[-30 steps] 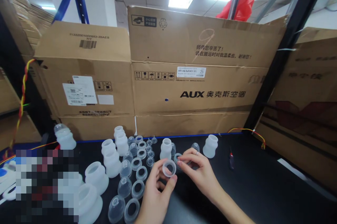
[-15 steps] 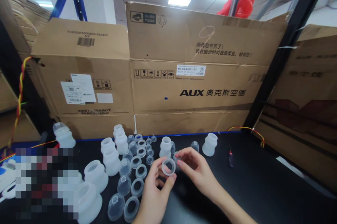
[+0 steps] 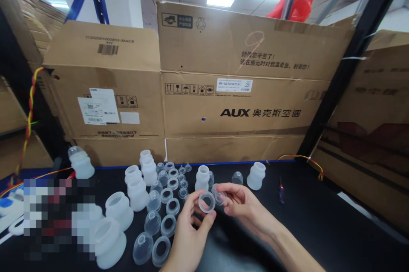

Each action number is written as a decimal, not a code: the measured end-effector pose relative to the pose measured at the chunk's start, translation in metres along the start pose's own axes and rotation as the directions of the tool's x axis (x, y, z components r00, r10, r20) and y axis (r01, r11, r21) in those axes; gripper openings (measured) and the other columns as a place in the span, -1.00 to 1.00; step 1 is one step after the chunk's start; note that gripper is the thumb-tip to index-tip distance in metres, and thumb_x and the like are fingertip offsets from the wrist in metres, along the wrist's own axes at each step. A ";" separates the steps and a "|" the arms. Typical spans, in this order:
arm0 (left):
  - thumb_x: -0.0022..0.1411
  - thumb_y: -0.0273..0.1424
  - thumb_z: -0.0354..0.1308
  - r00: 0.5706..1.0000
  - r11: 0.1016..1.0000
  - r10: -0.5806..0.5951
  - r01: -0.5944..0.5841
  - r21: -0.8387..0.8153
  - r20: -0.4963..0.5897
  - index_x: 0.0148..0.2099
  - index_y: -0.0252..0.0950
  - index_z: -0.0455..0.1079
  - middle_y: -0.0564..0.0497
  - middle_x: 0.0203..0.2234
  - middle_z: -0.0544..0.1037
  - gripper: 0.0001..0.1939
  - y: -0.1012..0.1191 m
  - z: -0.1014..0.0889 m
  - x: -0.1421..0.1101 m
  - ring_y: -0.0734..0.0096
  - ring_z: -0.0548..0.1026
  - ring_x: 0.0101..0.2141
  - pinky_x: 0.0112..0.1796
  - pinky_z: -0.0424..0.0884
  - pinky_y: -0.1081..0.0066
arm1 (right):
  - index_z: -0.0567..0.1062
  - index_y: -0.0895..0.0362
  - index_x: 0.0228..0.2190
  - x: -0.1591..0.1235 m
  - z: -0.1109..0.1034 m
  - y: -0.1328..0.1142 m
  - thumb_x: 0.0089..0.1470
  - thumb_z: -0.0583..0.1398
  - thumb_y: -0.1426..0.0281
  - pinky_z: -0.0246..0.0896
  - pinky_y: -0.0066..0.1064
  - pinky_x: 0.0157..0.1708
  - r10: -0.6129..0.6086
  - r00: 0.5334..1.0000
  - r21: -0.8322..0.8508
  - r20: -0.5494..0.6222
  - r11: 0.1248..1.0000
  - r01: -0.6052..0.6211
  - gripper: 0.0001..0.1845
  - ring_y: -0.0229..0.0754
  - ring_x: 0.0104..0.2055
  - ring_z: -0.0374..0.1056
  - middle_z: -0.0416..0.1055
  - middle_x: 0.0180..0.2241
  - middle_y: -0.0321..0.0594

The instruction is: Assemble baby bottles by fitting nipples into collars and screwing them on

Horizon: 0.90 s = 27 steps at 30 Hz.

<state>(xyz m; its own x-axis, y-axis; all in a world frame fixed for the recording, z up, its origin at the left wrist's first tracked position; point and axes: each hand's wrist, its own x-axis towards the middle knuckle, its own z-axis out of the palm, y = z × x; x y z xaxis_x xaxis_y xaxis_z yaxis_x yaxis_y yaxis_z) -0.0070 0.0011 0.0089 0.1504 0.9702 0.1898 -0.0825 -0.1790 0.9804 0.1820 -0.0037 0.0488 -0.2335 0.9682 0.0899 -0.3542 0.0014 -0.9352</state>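
My left hand (image 3: 190, 229) pinches a translucent white silicone ring (image 3: 206, 202) between thumb and fingers, held up over the black table (image 3: 319, 225). My right hand (image 3: 243, 206) is beside it, fingers closed on a small clear dome-shaped piece (image 3: 220, 196) that nearly touches the ring. Just behind the hands stands a small white silicone bottle-shaped piece (image 3: 202, 178). Rows of clear rings and domes (image 3: 168, 212) lie to the left of my left hand.
Larger white silicone bottle shapes (image 3: 119, 210) stand at left, another (image 3: 256, 176) at right behind a clear dome (image 3: 237, 177). A small screwdriver (image 3: 281, 193) lies to the right. Big cardboard boxes (image 3: 236, 93) wall the table's back. A blurred patch covers the lower left.
My right hand has taken up a small clear dome and brought it against the ring in my left hand. The view shifted slightly.
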 end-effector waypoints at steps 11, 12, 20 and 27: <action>0.14 -0.25 0.36 1.000 1.000 0.002 -0.003 -0.009 -0.028 0.05 -0.21 0.40 0.00 -0.29 0.59 -0.56 0.000 -0.003 0.002 0.26 0.55 -0.29 -0.39 0.37 0.44 | 0.71 0.08 -0.22 0.004 0.002 -0.001 0.08 0.40 0.24 0.33 -0.38 -0.28 -0.137 0.988 -0.255 0.074 0.955 0.152 -0.76 -0.22 -0.29 0.36 0.48 -0.18 -0.17; 0.14 -0.24 0.36 1.000 1.000 0.001 -0.002 -0.015 -0.032 0.05 -0.21 0.41 0.00 -0.29 0.60 -0.56 0.000 -0.003 0.002 0.25 0.56 -0.30 -0.39 0.37 0.45 | 0.70 0.07 -0.20 0.003 0.002 -0.002 0.10 0.39 0.26 0.33 -0.38 -0.25 -0.139 0.987 -0.260 0.083 0.953 0.156 -0.77 -0.21 -0.25 0.37 0.48 -0.16 -0.17; 0.10 -0.28 0.39 0.999 0.999 0.003 -0.006 -0.047 -0.053 0.04 -0.19 0.45 0.04 -0.32 0.57 -0.55 0.004 -0.004 0.005 0.31 0.56 -0.35 -0.43 0.36 0.48 | 0.65 0.00 -0.05 -0.001 -0.005 -0.002 0.08 0.40 0.30 0.35 -0.33 -0.12 -0.112 0.978 -0.310 0.175 0.937 0.162 -0.64 -0.21 -0.17 0.39 0.40 0.02 -0.15; 0.10 -0.32 0.37 0.999 1.000 0.004 -0.005 -0.029 -0.037 0.07 -0.19 0.44 -0.04 -0.19 0.63 -0.54 0.009 -0.005 0.005 0.29 0.56 -0.30 -0.40 0.37 0.47 | 0.67 -0.01 -0.07 -0.002 0.000 -0.004 0.21 0.33 0.26 0.37 -0.23 0.03 -0.176 0.974 -0.387 0.144 0.896 0.220 -0.74 -0.07 0.03 0.44 0.44 0.07 -0.07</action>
<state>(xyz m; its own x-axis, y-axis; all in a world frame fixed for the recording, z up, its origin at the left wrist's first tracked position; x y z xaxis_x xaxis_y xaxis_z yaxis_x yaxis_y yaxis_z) -0.0120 0.0057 0.0181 0.1138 0.9749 0.1913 -0.1113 -0.1788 0.9776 0.1837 -0.0055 0.0520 -0.2954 0.9064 0.3019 -0.0185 0.3106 -0.9504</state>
